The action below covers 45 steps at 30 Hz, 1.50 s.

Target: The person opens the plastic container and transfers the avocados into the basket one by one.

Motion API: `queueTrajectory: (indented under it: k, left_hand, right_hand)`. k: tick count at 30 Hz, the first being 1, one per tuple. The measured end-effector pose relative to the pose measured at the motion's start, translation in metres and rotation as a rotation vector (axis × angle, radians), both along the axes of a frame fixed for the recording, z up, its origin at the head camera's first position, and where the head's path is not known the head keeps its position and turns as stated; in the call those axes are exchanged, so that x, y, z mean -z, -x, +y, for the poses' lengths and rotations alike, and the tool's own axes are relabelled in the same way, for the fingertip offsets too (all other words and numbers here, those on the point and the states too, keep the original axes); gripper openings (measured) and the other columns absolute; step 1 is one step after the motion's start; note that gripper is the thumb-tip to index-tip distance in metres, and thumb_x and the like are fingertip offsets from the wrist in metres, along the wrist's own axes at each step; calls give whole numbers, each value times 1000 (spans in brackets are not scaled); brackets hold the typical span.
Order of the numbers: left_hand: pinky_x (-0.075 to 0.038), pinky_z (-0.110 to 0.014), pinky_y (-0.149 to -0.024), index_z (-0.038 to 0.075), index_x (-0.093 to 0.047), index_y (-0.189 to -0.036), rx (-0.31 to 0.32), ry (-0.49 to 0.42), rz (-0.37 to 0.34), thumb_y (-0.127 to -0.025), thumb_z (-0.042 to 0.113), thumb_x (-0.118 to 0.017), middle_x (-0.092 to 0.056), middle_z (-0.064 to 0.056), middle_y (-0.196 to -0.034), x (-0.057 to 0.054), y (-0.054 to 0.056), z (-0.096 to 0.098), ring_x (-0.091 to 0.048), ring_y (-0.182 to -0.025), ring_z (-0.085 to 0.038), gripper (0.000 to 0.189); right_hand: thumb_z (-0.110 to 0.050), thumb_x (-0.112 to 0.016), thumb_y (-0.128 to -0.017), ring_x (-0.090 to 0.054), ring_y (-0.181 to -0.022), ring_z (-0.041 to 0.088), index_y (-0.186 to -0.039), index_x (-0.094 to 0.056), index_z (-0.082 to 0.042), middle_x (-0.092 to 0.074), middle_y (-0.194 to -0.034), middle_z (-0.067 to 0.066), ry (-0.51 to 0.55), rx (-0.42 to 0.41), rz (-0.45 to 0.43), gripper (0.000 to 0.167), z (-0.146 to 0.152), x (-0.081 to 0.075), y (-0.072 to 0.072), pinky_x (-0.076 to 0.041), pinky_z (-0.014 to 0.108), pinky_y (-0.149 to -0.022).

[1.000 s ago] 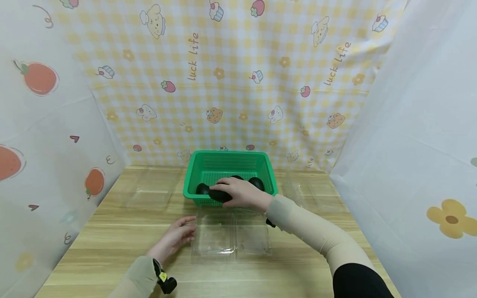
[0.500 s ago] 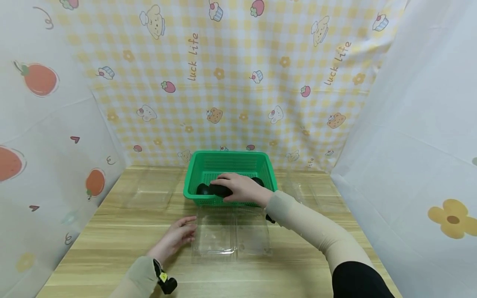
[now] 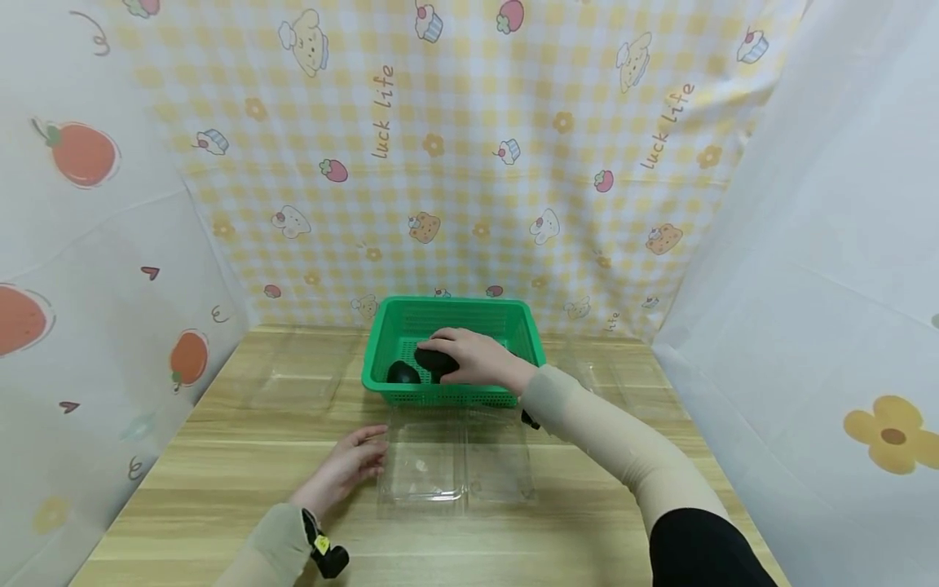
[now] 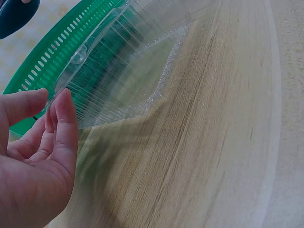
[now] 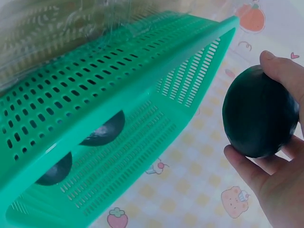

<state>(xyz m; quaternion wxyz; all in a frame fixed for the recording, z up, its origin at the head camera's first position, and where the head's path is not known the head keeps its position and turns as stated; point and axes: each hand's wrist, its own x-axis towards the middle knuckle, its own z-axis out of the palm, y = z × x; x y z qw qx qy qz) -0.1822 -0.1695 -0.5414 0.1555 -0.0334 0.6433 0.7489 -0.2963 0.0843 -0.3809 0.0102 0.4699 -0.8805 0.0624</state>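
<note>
My right hand grips a dark, smooth, egg-shaped avocado, thumb on one side and fingers on the other. In the head view it is over the green basket; the right wrist view shows it apart from the basket wall. Inside the basket lies another avocado, and the right wrist view shows two, partly hidden by the rim. Nearer me, a clear plastic clamshell container lies unfolded on the table. My left hand pinches its left edge between thumb and fingers, seen closely in the left wrist view.
More clear plastic containers lie at the back left and back right of the wooden table. A patterned cloth hangs right behind the basket, with white cloth on both sides.
My right hand has lifted the avocado and moved it slightly backward over the basket, away from the front rim. The left hand has stayed at the container.
</note>
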Motion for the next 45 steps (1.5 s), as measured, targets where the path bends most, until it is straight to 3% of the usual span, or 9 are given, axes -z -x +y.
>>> queueTrajectory:
  k: [19,28,39,45]
  left_hand:
    - [-52,-26,-66,-12,-30,-143,6,-8,-1,-97,6,-55,-58,-7,-88,-1,-2,-1,-57,-77,-16,55]
    - [-52,-26,-66,-12,-31,-142,-13,-12,3,-96,5,-56,-58,-7,-89,1,-2,-3,-57,-76,-15,55]
    - [-52,-25,-65,-12,-30,-143,-21,-5,-3,-96,6,-56,-59,-7,-89,-2,-4,-4,-57,-77,-15,56]
    - [-51,-26,-66,-12,-31,-142,-30,-9,-9,-96,5,-55,-58,-7,-90,-4,-4,-4,-56,-77,-15,54]
  right_hand:
    - [-36,-71,-89,-45,-128,21,-148,-42,-25,-43,-144,3,25,84,-61,66,-13,0,23,-43,38,-100]
    - [-33,-72,-88,-49,-121,22,-147,-43,-22,-44,-142,4,73,113,-77,66,-20,-3,36,-46,38,-92]
    - [-34,-71,-89,-48,-124,25,-149,-40,-23,-41,-145,6,86,184,-147,68,-25,-6,49,-46,40,-94]
    - [-32,-72,-89,-40,-133,27,-149,-40,-24,-34,-152,9,115,234,-173,69,-26,-10,58,-44,41,-98]
